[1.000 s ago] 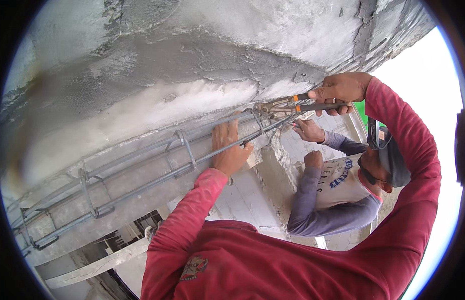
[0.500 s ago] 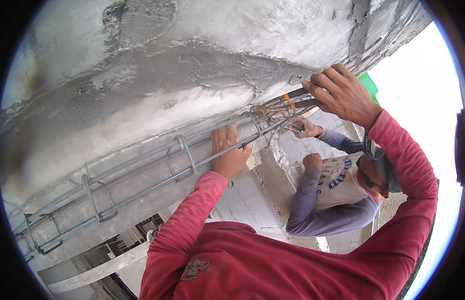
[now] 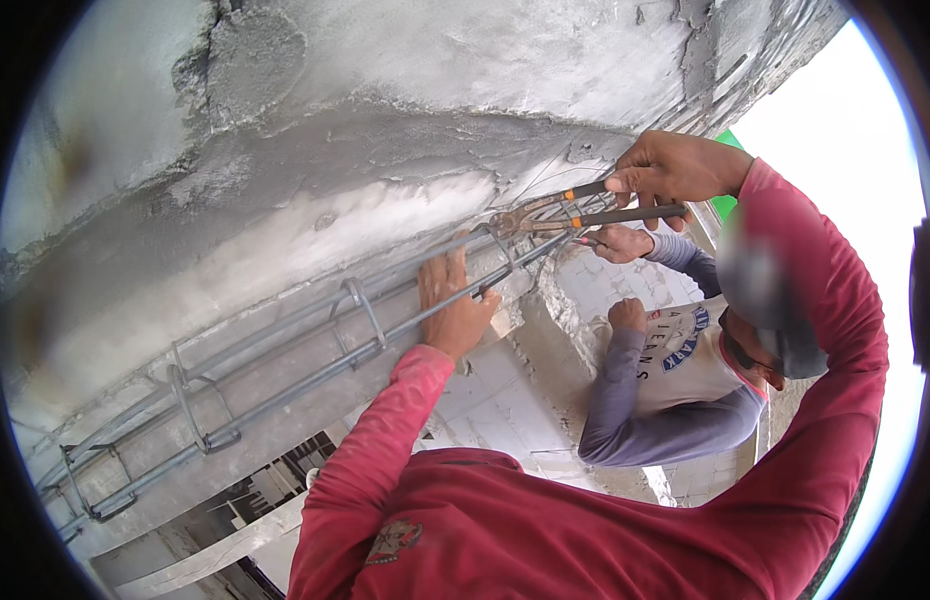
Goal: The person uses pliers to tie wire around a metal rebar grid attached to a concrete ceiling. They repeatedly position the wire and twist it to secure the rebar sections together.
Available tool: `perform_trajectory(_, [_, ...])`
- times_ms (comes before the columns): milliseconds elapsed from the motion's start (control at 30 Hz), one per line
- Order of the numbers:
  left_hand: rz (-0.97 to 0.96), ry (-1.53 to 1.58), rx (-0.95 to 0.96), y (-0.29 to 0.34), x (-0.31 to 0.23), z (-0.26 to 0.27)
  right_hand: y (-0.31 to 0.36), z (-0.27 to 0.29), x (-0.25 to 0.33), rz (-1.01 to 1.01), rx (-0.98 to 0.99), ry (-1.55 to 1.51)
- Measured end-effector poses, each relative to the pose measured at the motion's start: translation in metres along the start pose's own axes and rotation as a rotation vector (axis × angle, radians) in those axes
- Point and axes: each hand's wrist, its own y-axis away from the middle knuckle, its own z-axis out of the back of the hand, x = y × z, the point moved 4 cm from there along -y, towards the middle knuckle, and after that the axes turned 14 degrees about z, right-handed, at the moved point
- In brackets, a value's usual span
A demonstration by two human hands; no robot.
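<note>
Pincers (image 3: 617,215) look stiff and fairly heavy, best held by the dark grips; the right hand (image 3: 675,168) clasps both there, their head at the cage (image 3: 285,396) beside the concrete (image 3: 385,60). The left hand (image 3: 457,328) curls around the cage's bars.

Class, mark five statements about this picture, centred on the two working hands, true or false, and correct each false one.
1. The left hand touches the steel rebar cage. True.
2. The right hand holds a trowel. False: it holds two-handled cutters.
3. Orange bands show on the cutters' dark handles. True.
4. The co-worker has bright yellow sleeves. False: they are purplish grey.
5. The big surface filling the picture's top is red brick. False: it is rough grey cement.
</note>
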Motion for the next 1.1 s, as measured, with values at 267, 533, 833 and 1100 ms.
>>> perform_trajectory(267, [-0.001, 0.006, -0.004, -0.002, 0.002, 0.001, -0.001, -0.033, -0.011, 0.27, -0.107, 0.51])
perform_trajectory(533, [-0.065, -0.036, -0.044, 0.0, 0.002, -0.002, 0.014, -0.066, 0.003, 0.427, -0.608, 1.266])
perform_trajectory(833, [-0.042, 0.005, 0.026, 0.001, 0.001, 0.0, 0.007, -0.044, -0.009, 0.224, -0.188, 0.665])
perform_trajectory(1100, [0.176, 0.368, 0.258, 0.037, -0.003, 0.014, 0.011, -0.044, -0.014, 0.305, -0.093, 0.068])
